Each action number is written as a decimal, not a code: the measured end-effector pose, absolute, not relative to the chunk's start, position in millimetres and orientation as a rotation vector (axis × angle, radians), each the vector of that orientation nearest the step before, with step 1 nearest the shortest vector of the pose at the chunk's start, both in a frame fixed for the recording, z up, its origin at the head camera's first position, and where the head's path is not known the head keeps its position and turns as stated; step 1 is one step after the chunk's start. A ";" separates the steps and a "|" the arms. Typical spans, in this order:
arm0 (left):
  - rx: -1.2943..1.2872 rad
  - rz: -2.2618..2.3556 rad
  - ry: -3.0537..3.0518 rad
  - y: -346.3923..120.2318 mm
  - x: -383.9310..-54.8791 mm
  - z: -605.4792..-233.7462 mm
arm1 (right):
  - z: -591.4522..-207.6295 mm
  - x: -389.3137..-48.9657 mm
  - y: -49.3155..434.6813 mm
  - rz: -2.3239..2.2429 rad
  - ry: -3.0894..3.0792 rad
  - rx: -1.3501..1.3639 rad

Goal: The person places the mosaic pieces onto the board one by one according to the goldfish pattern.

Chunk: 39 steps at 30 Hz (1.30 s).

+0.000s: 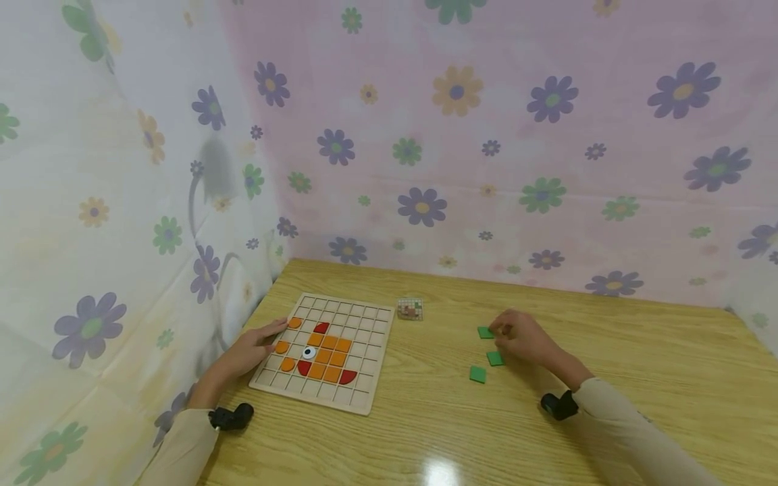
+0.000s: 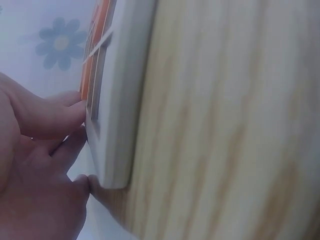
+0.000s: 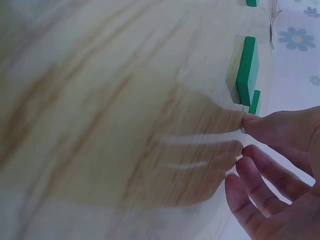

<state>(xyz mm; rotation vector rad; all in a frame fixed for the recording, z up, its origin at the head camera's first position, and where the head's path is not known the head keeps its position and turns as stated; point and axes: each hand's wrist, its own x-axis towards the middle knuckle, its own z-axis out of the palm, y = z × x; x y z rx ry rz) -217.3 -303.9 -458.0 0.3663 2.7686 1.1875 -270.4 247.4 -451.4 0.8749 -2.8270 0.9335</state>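
Observation:
A wooden grid board (image 1: 372,395) lies at the left of the table. On it sit several orange square tiles (image 1: 327,356), several red rounded pieces (image 1: 348,376), three round orange pieces (image 1: 282,347) and a white piece with an eye (image 1: 309,352). My left hand (image 1: 246,349) rests at the board's left edge, its thumb at the rim in the left wrist view. Toward the right, my right hand (image 1: 523,335) has its fingertips beside the farthest green square tile (image 1: 485,332), thumb and fingers apart. Two more green tiles (image 1: 477,374) lie nearer me.
Right of the board's far corner is a small card (image 1: 410,309) with a grid picture. The wooden table (image 1: 425,432) meets a flowered cloth backdrop (image 1: 389,175) behind and at the left. A black wrist camera (image 1: 558,406) sits on the right wrist.

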 end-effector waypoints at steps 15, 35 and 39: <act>0.360 1.174 2.777 -303.2 -218.9 -459.5 | -453.0 -269.1 234.7 1.061 -2.804 0.934; 0.344 1.130 2.801 -301.7 -217.5 -455.5 | -453.6 -274.1 205.6 0.925 -2.777 1.007; 0.335 1.135 2.787 -301.8 -218.9 -454.7 | -454.6 -273.8 197.3 0.948 -2.759 1.038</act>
